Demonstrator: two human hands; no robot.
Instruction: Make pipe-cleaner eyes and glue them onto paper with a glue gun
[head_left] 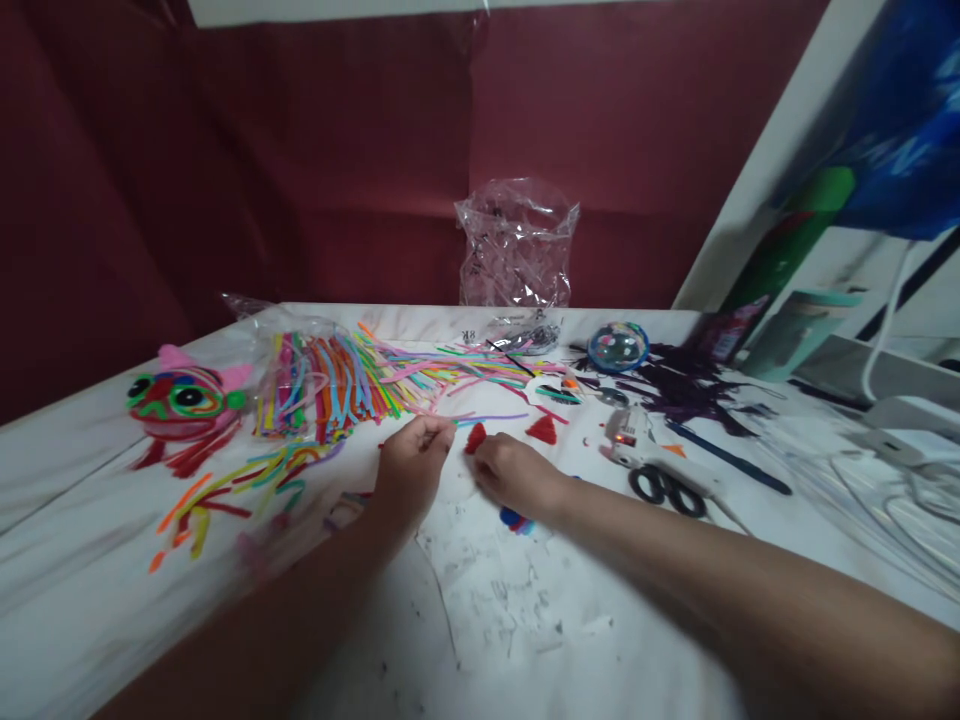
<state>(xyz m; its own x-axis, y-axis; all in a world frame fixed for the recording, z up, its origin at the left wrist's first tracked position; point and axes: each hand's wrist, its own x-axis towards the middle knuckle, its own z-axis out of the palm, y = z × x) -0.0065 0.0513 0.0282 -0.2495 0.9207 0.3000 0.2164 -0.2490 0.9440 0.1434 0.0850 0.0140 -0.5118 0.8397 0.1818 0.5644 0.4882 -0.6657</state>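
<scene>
My left hand (414, 462) is closed in a pinch above the white table; whatever its fingertips hold is too small to make out. Close beside it, my right hand (519, 474) has its fingers curled, with a small red fuzzy piece (476, 438) at the fingertips. Just beyond the right hand lies a red fuzzy triangle (541, 430). Blue and purple round pieces (516, 520) show partly from under the right wrist. Behind the hands, colourful pipe cleaners (352, 375) lie in a large bundle, some in a clear bag.
A fuzzy pipe-cleaner creature (187, 400) stands at left, near loose cut pipe cleaners (214, 510). At right are black-handled scissors (666, 490), a white glue gun (626, 445), a dark pen-like tool (727, 458), cables and dark purple strands (682, 385). A clear bag (517, 250) stands behind.
</scene>
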